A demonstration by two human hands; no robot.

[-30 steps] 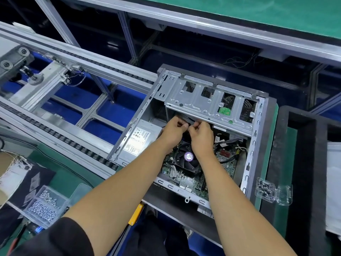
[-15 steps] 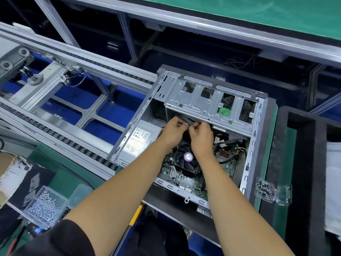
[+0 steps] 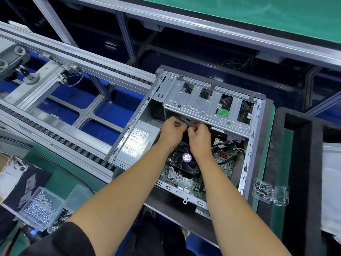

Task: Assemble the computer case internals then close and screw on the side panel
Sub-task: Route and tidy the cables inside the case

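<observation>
Both hands are pinching a dark flat cable [image 3: 186,120] inside the open computer case [image 3: 247,159]: left hand [image 3: 172,133] and right hand [image 3: 200,140] touching, just under the drive cage [image 3: 195,100] edge.

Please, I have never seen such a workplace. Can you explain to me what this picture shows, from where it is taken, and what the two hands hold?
The picture comes from one camera worn on a person's head, looking down at their own bare hands. There is no robot. In front of them lies an open computer case, its side panel off. Inside you see the round cooling fan on the green circuit board and the grey power supply with a white label. The left hand and the right hand meet under the metal drive cage, their fingers curled on a dark flat part; what it is exactly, I cannot tell. At lower left stands a clear box of screws; at right, a small clear box with more small parts.
</observation>
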